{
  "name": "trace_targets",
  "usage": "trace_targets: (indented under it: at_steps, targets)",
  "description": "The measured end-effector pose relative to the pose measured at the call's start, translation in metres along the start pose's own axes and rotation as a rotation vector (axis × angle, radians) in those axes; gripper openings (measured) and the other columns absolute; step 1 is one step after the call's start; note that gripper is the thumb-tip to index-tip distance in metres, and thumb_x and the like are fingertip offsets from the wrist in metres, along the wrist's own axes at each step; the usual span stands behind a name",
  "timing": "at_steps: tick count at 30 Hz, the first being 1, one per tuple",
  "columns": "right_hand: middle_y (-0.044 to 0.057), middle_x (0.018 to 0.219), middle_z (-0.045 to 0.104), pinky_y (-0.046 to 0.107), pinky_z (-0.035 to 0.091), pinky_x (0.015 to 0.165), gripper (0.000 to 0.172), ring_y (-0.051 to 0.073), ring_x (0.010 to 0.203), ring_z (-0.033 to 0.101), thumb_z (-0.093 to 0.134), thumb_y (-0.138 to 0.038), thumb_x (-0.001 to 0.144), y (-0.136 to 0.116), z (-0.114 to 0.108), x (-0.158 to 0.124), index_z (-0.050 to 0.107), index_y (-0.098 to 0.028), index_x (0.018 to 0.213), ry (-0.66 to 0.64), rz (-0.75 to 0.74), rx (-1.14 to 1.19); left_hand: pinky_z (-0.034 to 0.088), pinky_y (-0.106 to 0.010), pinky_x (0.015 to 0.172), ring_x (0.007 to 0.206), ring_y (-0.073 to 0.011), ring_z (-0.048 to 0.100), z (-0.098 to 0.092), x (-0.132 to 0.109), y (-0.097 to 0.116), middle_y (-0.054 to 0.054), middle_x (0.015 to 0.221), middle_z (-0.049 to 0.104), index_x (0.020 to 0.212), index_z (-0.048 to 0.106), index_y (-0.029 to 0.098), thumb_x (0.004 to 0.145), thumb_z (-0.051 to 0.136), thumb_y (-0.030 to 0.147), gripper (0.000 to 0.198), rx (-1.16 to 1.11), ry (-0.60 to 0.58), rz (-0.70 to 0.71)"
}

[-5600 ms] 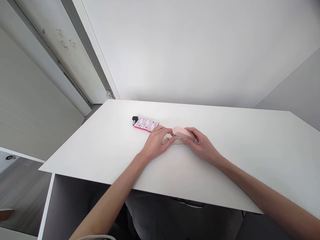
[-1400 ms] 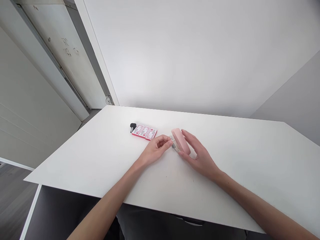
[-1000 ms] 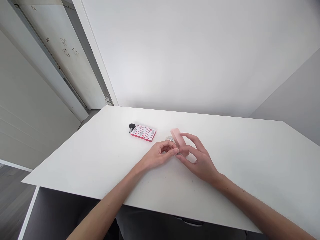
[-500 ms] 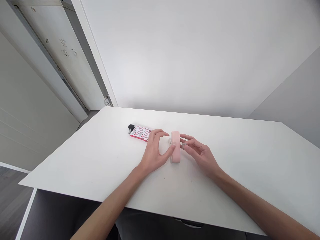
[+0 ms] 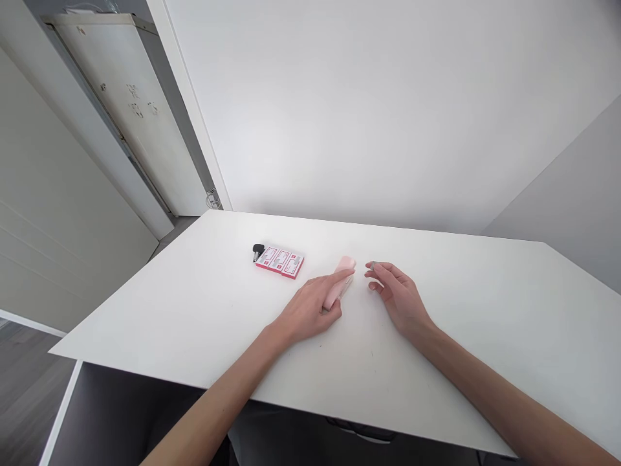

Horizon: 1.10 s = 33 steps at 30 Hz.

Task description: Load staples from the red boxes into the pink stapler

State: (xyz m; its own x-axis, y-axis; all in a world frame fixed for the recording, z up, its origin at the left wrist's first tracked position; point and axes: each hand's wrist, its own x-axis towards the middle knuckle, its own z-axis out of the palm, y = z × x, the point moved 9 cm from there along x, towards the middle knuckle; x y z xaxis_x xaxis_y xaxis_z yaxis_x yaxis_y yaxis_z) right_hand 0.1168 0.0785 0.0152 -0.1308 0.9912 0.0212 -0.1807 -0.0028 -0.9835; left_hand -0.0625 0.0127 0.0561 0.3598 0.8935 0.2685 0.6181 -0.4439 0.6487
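Observation:
A pink oblong thing with a pale strip along one side, which looks like a stapler (image 5: 345, 263), lies slanted on the white tabletop. My left hand (image 5: 310, 307) is closed over it, fingers across its top and thumb at its near end. Part of it is hidden under that hand. To its right, my right hand (image 5: 395, 291) pinches a small grey metallic piece (image 5: 372, 265) between thumb and fingertips, just above the table. That piece is too small to name.
Left of my hands lie red-and-white labelled boxes (image 5: 280, 261) side by side, with a small black-and-silver item (image 5: 259, 251) against their left end. A wall rises behind the white table (image 5: 233, 349). A worn white cabinet (image 5: 121, 116) stands beyond the far left corner.
The pink stapler went from standing on its edge to lying slanted, with my left hand now closed over it. My right hand drew away rightward, holding the small grey piece.

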Motion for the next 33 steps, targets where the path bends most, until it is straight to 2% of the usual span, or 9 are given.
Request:
trace_targets:
  at_steps: [7, 12, 18, 21, 23, 25, 27, 30, 33]
  targets:
    - [0.006, 0.115, 0.067, 0.034, 0.053, 0.07, 0.031, 0.025, 0.102, 0.064, 0.082, -0.057, 0.083, 0.003, -0.008, 0.004, 0.076, -0.027, 0.088, 0.028, 0.009, 0.044, 0.054, -0.038, 0.094, 0.115, -0.0266, 0.067, -0.022, -0.026, -0.015, -0.011, 0.147, 0.062, 0.161, 0.033, 0.029, 0.105, 0.046, 0.032, 0.059, 0.021, 0.069, -0.084]
    - [0.007, 0.108, 0.065, 0.03, 0.05, 0.067, 0.031, 0.023, 0.097, 0.06, 0.083, -0.057, 0.081, 0.005, -0.006, 0.003, 0.077, -0.027, 0.085, 0.013, 0.028, 0.061, 0.052, -0.031, 0.072, 0.084, -0.0199, 0.067, -0.06, -0.064, -0.044, -0.008, 0.124, 0.07, 0.158, 0.032, 0.027, 0.098, 0.053, 0.032, 0.064, 0.115, 0.083, -0.199]
    - [0.005, 0.101, 0.061, 0.03, 0.048, 0.068, 0.029, 0.021, 0.093, 0.057, 0.083, -0.056, 0.082, 0.006, -0.002, 0.003, 0.077, -0.027, 0.083, -0.023, 0.029, 0.048, 0.055, -0.041, 0.097, 0.113, -0.027, 0.067, -0.125, -0.095, -0.079, -0.009, 0.137, 0.066, 0.15, 0.05, 0.026, 0.096, 0.05, 0.028, 0.054, 0.307, 0.222, -0.236]
    - [0.004, 0.098, 0.06, 0.031, 0.047, 0.07, 0.029, 0.02, 0.091, 0.056, 0.082, -0.055, 0.083, 0.007, -0.001, 0.003, 0.076, -0.027, 0.081, -0.033, 0.034, 0.047, 0.049, -0.054, 0.11, 0.134, -0.0327, 0.055, -0.145, -0.104, -0.091, -0.014, 0.151, 0.053, 0.158, 0.04, 0.024, 0.099, 0.047, 0.028, 0.06, 0.418, 0.309, -0.236]
    - [0.003, 0.097, 0.06, 0.032, 0.047, 0.071, 0.029, 0.02, 0.089, 0.055, 0.082, -0.056, 0.083, 0.007, -0.001, 0.003, 0.076, -0.028, 0.082, -0.036, 0.042, 0.047, 0.042, -0.063, 0.115, 0.147, -0.0383, 0.041, -0.153, -0.109, -0.085, -0.019, 0.159, 0.041, 0.163, 0.031, 0.022, 0.095, 0.053, 0.026, 0.071, 0.54, 0.419, -0.194]
    - [0.003, 0.096, 0.06, 0.033, 0.047, 0.073, 0.029, 0.019, 0.087, 0.055, 0.082, -0.056, 0.083, 0.008, -0.001, 0.003, 0.075, -0.028, 0.083, -0.04, 0.047, 0.041, 0.038, -0.067, 0.116, 0.15, -0.0419, 0.035, -0.153, -0.113, -0.062, -0.022, 0.158, 0.036, 0.161, 0.031, 0.021, 0.09, 0.06, 0.021, 0.077, 0.673, 0.568, -0.082]
    - [0.003, 0.095, 0.06, 0.034, 0.047, 0.074, 0.03, 0.019, 0.085, 0.054, 0.082, -0.056, 0.084, 0.008, -0.001, 0.002, 0.075, -0.027, 0.083, -0.044, 0.047, 0.028, 0.043, -0.063, 0.113, 0.143, -0.0398, 0.042, -0.14, -0.114, -0.03, -0.02, 0.149, 0.042, 0.154, 0.041, 0.023, 0.087, 0.063, 0.015, 0.071, 0.747, 0.671, 0.08]
    - [0.004, 0.093, 0.059, 0.034, 0.046, 0.076, 0.031, 0.02, 0.083, 0.053, 0.08, -0.056, 0.086, 0.007, -0.001, 0.001, 0.074, -0.026, 0.084, -0.051, 0.046, 0.005, 0.055, -0.049, 0.103, 0.131, -0.0314, 0.055, -0.094, -0.092, -0.002, -0.016, 0.14, 0.052, 0.145, 0.048, 0.027, 0.091, 0.057, 0.009, 0.058, 0.675, 0.433, 0.238]
    - [0.004, 0.094, 0.059, 0.034, 0.045, 0.076, 0.031, 0.019, 0.082, 0.052, 0.079, -0.056, 0.087, 0.006, 0.0, 0.0, 0.073, -0.026, 0.084, -0.059, 0.056, 0.001, 0.052, -0.051, 0.11, 0.137, -0.0307, 0.054, -0.055, -0.064, -0.003, -0.015, 0.148, 0.053, 0.145, 0.048, 0.026, 0.096, 0.051, 0.014, 0.05, 0.586, 0.227, 0.176]
